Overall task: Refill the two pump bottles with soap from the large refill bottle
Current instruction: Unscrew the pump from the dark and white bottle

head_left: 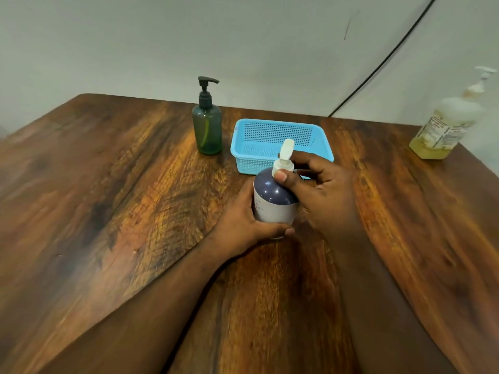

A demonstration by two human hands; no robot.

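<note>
Soap bottle (272, 198), dark-topped with a white lower body, stands on the wooden surface (108, 211) just in front of a blue basket (321, 147). The left hand (243, 225) wraps round its body, fingers curled against the side; the right hand (321, 190) pinches the white pump collar (282, 167) between thumb and fingers. Smooth rounded plastic likely turns slippery, so a firm hold low on the body while twisting the ribbed collar seems wise. A green pump bottle (207, 128) stands near the basket; the large refill bottle (445, 125), probably heavy, sits well apart at the far right
</note>
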